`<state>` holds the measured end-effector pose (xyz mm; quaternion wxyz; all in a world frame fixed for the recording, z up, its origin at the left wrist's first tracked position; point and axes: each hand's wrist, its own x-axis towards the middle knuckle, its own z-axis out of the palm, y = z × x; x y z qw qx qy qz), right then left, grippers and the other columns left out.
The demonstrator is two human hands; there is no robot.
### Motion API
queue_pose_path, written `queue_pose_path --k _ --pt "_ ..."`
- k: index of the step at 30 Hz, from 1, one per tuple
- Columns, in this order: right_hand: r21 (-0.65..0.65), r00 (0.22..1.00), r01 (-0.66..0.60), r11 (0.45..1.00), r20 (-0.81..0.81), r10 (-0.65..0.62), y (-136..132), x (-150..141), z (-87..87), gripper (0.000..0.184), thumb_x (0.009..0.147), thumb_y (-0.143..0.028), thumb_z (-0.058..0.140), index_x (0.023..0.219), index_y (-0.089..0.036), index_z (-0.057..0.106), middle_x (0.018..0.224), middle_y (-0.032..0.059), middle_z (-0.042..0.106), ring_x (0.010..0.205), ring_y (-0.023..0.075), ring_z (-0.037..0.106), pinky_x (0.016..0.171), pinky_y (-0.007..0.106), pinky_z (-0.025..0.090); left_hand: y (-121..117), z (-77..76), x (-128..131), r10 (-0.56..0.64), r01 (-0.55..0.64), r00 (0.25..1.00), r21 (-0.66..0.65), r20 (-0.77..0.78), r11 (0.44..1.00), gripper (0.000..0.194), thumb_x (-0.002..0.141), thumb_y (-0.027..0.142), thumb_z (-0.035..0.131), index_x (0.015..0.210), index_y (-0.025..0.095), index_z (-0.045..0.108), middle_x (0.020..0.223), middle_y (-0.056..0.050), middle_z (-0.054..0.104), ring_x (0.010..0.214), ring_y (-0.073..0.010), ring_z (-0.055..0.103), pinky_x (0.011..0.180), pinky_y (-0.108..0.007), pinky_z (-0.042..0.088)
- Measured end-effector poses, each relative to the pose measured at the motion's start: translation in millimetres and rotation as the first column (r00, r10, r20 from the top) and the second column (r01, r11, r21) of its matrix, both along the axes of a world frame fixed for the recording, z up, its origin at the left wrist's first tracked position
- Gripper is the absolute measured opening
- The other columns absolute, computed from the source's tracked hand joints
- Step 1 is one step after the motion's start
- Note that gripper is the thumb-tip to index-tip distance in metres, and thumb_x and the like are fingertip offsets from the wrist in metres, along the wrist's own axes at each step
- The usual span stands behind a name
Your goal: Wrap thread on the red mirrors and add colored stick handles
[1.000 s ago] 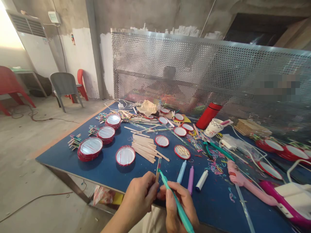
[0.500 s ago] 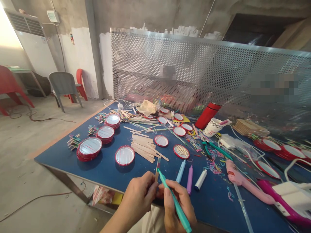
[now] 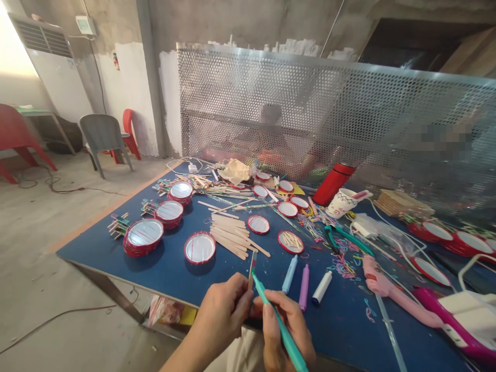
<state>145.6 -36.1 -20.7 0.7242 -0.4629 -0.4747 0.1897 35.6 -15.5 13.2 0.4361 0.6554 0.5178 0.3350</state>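
Pinched upright in my left hand is a wooden craft stick, its upper end coloured in dark bands. My right hand is closed round a teal marker, whose tip touches the stick just below the coloured end. Beyond my hands lies a fanned pile of plain craft sticks. A light blue marker, a purple marker and a white marker with a dark end lie to the right of the stick. A red-rimmed round disc lies to the left.
Stacked red-rimmed discs with stick handles stand on the blue table's left side. A pink glue gun, green-handled pliers, loose rubber bands, a paper cup and a red flask occupy the right. A perforated metal panel stands behind.
The marker's tip stays at the coloured end of the stick, with only very slight movement. Both hands keep their hold, and the view shifts a little.
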Motion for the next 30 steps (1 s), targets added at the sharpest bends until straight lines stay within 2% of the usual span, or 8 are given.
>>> queue_pose_path --k 4,9,14,18,22,30 --pt "-0.020 1.000 0.006 1.000 -0.018 -0.006 0.5 1.6 -3.6 0.017 0.097 -0.035 0.066 0.097 -0.020 0.073 0.074 -0.0001 0.071 0.056 0.0132 0.067 0.056 0.024 0.055 0.3 -0.3 -0.2 -0.002 0.002 1.000 0.001 -0.002 1.000 0.021 0.097 0.029 0.040 0.076 0.025 0.039 0.066 0.004 0.058 0.042 -0.0106 0.058 0.039 -0.019 0.029" --pt "-0.022 0.999 0.027 0.999 0.019 -0.026 1.0 4.0 -6.9 0.020 0.096 -0.038 0.068 0.093 -0.019 0.074 0.076 0.0023 0.072 0.064 0.0165 0.072 0.058 0.026 0.057 -0.1 0.3 0.4 -0.002 0.002 1.000 -0.016 0.004 1.000 0.021 0.097 0.030 0.040 0.077 0.026 0.040 0.067 0.004 0.058 0.041 -0.0113 0.059 0.038 -0.020 0.029" --pt "-0.021 1.000 0.021 1.000 0.005 -0.021 1.0 2.0 -4.7 0.017 0.097 -0.035 0.066 0.096 -0.019 0.072 0.074 0.0008 0.070 0.058 0.0142 0.068 0.056 0.025 0.055 -1.2 -0.5 0.3 -0.005 0.005 1.000 -0.019 0.005 1.000 0.021 0.098 0.030 0.040 0.078 0.026 0.040 0.068 0.003 0.060 0.042 -0.0115 0.060 0.038 -0.020 0.030" --pt "0.016 1.000 0.011 1.000 0.010 -0.011 0.8 0.9 -6.3 0.014 0.097 -0.033 0.066 0.097 -0.021 0.072 0.079 0.0005 0.071 0.062 0.0146 0.070 0.057 0.025 0.055 -0.6 -1.6 -0.3 -0.005 0.005 1.000 -0.016 0.015 1.000 0.020 0.097 0.030 0.041 0.078 0.026 0.040 0.068 0.003 0.060 0.041 -0.0113 0.059 0.037 -0.020 0.029" --pt "0.000 1.000 0.014 1.000 0.019 -0.014 0.4 1.9 -7.2 0.014 0.097 -0.033 0.065 0.097 -0.021 0.072 0.078 0.0005 0.071 0.062 0.0146 0.069 0.057 0.025 0.055 0.2 -2.7 -0.4 0.000 0.000 1.000 -0.024 0.020 1.000 0.020 0.098 0.031 0.041 0.078 0.026 0.040 0.071 0.002 0.063 0.042 -0.0112 0.058 0.038 -0.020 0.029" --pt "-0.023 1.000 -0.001 1.000 -0.011 0.001 1.2 2.2 -3.8 0.017 0.097 -0.036 0.066 0.096 -0.020 0.073 0.075 0.0005 0.070 0.058 0.0149 0.068 0.055 0.026 0.054 1.4 -3.0 0.1 0.033 -0.031 0.999 0.061 -0.029 0.998 0.022 0.097 0.031 0.042 0.075 0.025 0.042 0.062 0.004 0.056 0.054 -0.0141 0.056 0.053 -0.022 0.036"
